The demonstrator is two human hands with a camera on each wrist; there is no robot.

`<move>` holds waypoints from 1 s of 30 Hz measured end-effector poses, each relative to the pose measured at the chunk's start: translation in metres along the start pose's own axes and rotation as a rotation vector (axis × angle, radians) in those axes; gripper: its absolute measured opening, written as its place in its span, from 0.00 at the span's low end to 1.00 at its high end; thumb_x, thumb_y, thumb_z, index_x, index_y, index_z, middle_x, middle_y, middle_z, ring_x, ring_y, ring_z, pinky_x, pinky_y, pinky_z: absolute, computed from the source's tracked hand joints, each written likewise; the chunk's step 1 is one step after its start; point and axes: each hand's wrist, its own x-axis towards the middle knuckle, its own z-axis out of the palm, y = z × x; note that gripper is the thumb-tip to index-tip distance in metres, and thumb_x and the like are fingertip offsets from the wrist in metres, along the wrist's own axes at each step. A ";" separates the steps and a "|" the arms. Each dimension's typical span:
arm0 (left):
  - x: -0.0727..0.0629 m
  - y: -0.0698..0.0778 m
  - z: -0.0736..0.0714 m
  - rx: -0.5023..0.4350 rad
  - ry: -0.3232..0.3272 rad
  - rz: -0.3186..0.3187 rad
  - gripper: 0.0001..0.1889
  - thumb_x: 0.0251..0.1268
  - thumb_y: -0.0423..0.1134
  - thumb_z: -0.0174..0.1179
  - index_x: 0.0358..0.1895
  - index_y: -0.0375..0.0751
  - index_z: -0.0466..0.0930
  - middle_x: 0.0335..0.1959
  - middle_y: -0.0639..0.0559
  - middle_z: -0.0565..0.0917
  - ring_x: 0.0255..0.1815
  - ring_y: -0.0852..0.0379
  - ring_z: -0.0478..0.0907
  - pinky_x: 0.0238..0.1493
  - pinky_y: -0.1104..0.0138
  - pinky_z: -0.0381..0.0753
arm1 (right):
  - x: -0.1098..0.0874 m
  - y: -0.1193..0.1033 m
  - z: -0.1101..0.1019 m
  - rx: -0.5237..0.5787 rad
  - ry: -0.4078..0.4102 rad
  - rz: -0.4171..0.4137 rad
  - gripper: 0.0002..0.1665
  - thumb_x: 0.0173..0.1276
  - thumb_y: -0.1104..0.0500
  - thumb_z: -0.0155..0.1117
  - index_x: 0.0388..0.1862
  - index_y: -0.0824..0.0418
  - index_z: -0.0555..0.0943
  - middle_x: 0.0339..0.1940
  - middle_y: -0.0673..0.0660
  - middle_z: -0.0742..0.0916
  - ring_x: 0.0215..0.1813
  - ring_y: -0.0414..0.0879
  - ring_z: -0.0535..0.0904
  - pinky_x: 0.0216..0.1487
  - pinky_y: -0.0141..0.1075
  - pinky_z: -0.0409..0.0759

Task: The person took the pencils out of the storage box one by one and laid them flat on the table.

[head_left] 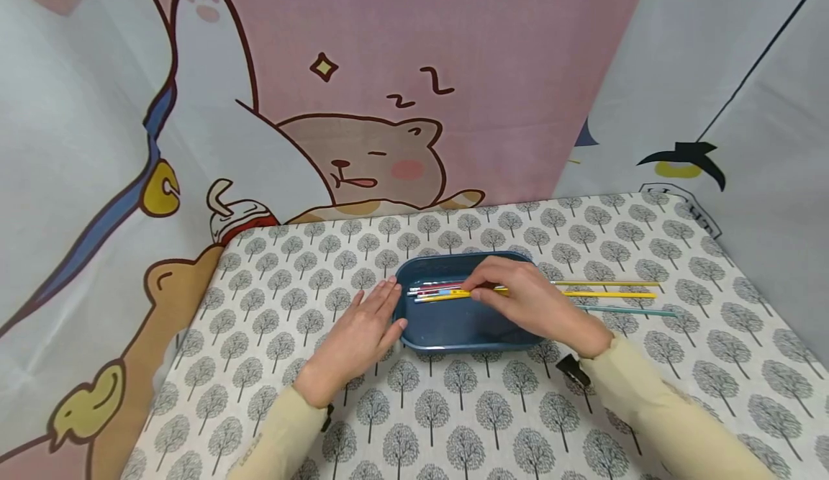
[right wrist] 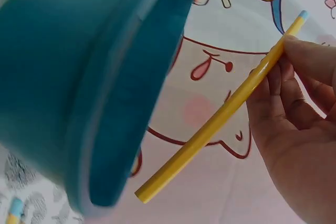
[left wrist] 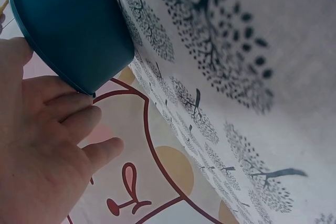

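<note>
A dark blue plastic tub stands on the patterned cloth. My right hand is over it, pinching a yellow pencil between thumb and fingertips; the pencil has a pale blue tip and slants beside the tub's rim in the right wrist view. Several thin pencils lie side by side inside the tub, partly hidden by this hand. My left hand rests its extended fingers against the tub's left end, the fingertips at the rim. In the left wrist view those fingers touch the rim from outside.
To the tub's right, yellow pencils and a teal pencil extend over the cloth, which is printed with grey trees. A cartoon-printed curtain hangs behind the table. A black clip-like piece is by the right sleeve.
</note>
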 end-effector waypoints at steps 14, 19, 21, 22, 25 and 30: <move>0.005 -0.004 -0.001 0.005 0.066 0.043 0.30 0.85 0.49 0.47 0.77 0.31 0.66 0.78 0.38 0.67 0.79 0.43 0.64 0.78 0.46 0.60 | -0.019 -0.003 -0.020 -0.106 0.106 -0.073 0.17 0.68 0.70 0.71 0.49 0.50 0.89 0.47 0.41 0.86 0.41 0.34 0.80 0.37 0.32 0.81; 0.005 -0.004 0.000 0.022 0.043 0.023 0.32 0.85 0.51 0.45 0.79 0.32 0.62 0.80 0.38 0.63 0.80 0.42 0.61 0.78 0.44 0.58 | -0.029 -0.001 -0.028 -0.152 0.137 -0.040 0.16 0.67 0.69 0.72 0.47 0.50 0.89 0.47 0.42 0.87 0.42 0.34 0.81 0.36 0.32 0.80; 0.005 -0.005 0.000 0.028 0.044 0.019 0.32 0.85 0.51 0.45 0.80 0.33 0.61 0.80 0.38 0.62 0.81 0.42 0.59 0.78 0.43 0.59 | -0.033 0.000 -0.032 -0.166 0.147 -0.026 0.16 0.67 0.70 0.72 0.47 0.50 0.89 0.47 0.42 0.87 0.43 0.35 0.81 0.35 0.33 0.80; 0.005 -0.005 0.001 0.032 0.045 0.016 0.32 0.85 0.51 0.45 0.80 0.33 0.61 0.81 0.39 0.61 0.81 0.42 0.59 0.78 0.43 0.59 | -0.035 0.000 -0.034 -0.174 0.152 -0.023 0.16 0.66 0.70 0.72 0.46 0.51 0.89 0.47 0.43 0.88 0.43 0.36 0.81 0.35 0.34 0.81; 0.006 -0.007 0.002 0.034 0.050 0.019 0.32 0.84 0.50 0.46 0.79 0.33 0.61 0.80 0.39 0.62 0.81 0.41 0.60 0.77 0.41 0.61 | -0.041 0.002 -0.039 -0.192 0.162 -0.014 0.16 0.66 0.71 0.72 0.46 0.52 0.89 0.47 0.43 0.88 0.44 0.37 0.82 0.36 0.35 0.82; 0.007 -0.007 0.003 0.019 0.051 0.025 0.31 0.83 0.48 0.48 0.79 0.33 0.62 0.80 0.38 0.63 0.80 0.40 0.61 0.76 0.41 0.63 | -0.050 0.007 -0.048 -0.223 0.191 -0.014 0.18 0.63 0.72 0.74 0.46 0.51 0.89 0.46 0.43 0.88 0.45 0.37 0.82 0.39 0.30 0.81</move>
